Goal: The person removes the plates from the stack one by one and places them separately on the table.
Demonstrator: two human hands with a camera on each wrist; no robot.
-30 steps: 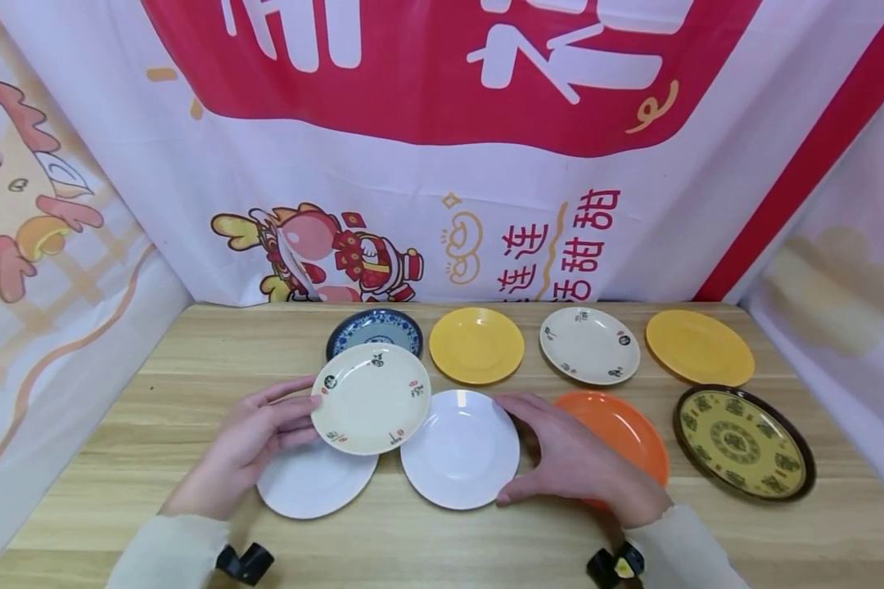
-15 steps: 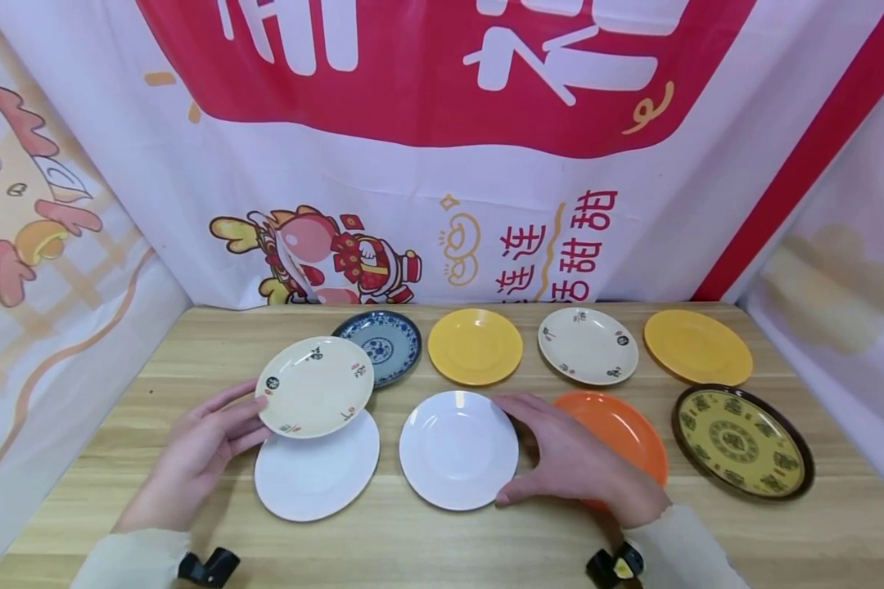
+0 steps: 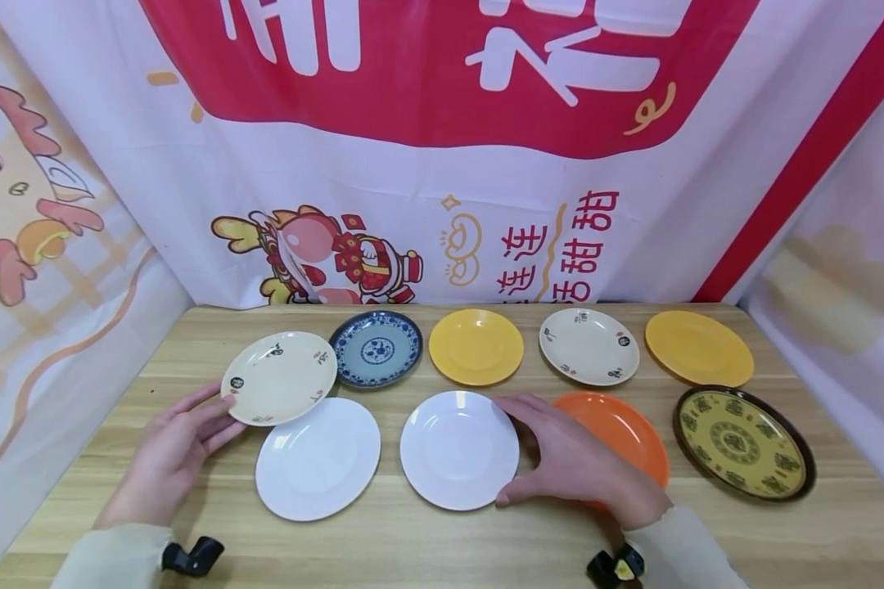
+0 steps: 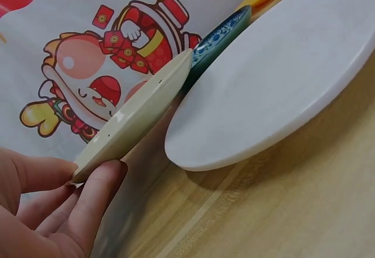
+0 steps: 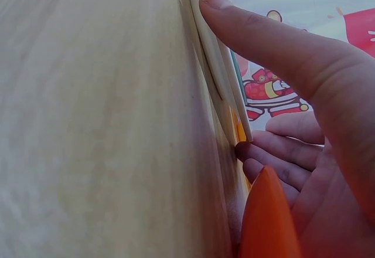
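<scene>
My left hand [image 3: 164,458] pinches the left rim of a cream plate [image 3: 281,380] with small dark and red motifs. In the left wrist view the cream plate [image 4: 137,114] is tilted edge-on, the thumb on its upper face and fingers beneath. Just in front of it lies a plain white plate [image 3: 317,466], which it slightly overlaps in the head view. My right hand [image 3: 570,458] holds the right side of a second white plate [image 3: 458,450], thumb at the near rim and fingers at the far rim. Behind that hand is an orange plate [image 3: 626,433], partly hidden.
Along the back stand a blue patterned plate [image 3: 378,350], a yellow plate [image 3: 476,348], a cream patterned plate [image 3: 589,348] and another yellow plate [image 3: 700,348]. A dark-rimmed yellow plate [image 3: 737,442] lies at right. Printed cloth [image 3: 427,221] walls the wooden table [image 3: 427,548].
My left hand has carried the cream plate leftward, from over the blue plate and white plates to the left of the blue one. My right hand stays where it was.
</scene>
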